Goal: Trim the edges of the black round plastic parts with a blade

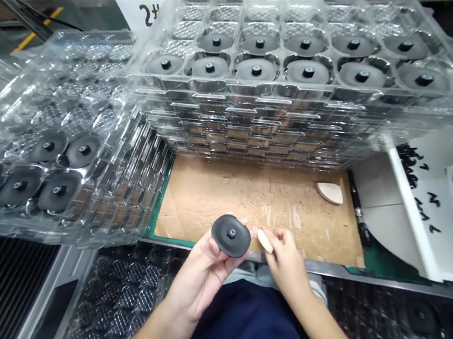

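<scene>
My left hand (207, 270) grips a dark grey oval disc (221, 239) by its edge, with the raised black hub facing up. Just to the right, my right hand (287, 261) pinches a small cream-coloured pad (264, 241) between thumb and fingers. The pad is close to the disc's right edge; whether they touch I cannot tell. Both hands are above the front edge of a cardboard-covered work surface (248, 194). A second cream pad (329, 192), wedge-shaped, lies at the back right of the cardboard.
A tall stack of clear plastic trays (256, 98) with similar discs rises behind the cardboard. Another tray stack (126, 173) stands on the left. A black marker pen (363, 226) lies along the right side, beside a white partition (415, 211). Small black parts (411, 163) lie beyond it.
</scene>
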Tool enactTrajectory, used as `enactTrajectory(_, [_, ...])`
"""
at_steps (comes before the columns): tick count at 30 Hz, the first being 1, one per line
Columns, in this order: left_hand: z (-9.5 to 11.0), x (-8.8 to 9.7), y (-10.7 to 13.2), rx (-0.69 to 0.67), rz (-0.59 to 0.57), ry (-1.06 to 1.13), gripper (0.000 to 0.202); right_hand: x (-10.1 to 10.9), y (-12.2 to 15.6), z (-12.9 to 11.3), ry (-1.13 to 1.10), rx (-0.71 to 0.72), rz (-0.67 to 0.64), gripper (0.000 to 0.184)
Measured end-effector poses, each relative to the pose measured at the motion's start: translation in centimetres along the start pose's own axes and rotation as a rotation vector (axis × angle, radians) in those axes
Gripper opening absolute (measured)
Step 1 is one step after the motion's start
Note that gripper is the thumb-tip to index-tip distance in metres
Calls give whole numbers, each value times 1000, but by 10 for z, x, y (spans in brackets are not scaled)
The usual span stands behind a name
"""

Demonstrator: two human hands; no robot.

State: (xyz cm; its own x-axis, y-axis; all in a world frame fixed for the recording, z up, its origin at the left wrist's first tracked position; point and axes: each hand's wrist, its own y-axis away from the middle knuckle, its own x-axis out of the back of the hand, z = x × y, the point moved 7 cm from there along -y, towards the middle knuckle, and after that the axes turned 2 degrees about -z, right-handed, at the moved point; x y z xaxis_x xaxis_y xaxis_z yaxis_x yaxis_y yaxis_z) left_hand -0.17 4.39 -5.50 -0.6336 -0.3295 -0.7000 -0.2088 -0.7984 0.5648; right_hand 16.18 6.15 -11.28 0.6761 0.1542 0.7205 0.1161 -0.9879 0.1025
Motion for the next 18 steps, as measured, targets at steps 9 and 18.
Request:
enactTrajectory(9, [-2,-5,-3,-6,-30,-110,56,83,-12,-132,-207,356,110,23])
enactTrajectory(18, [13,-36,0,-93,-124,-234,41,102,-5,-170,-206,533,154,23])
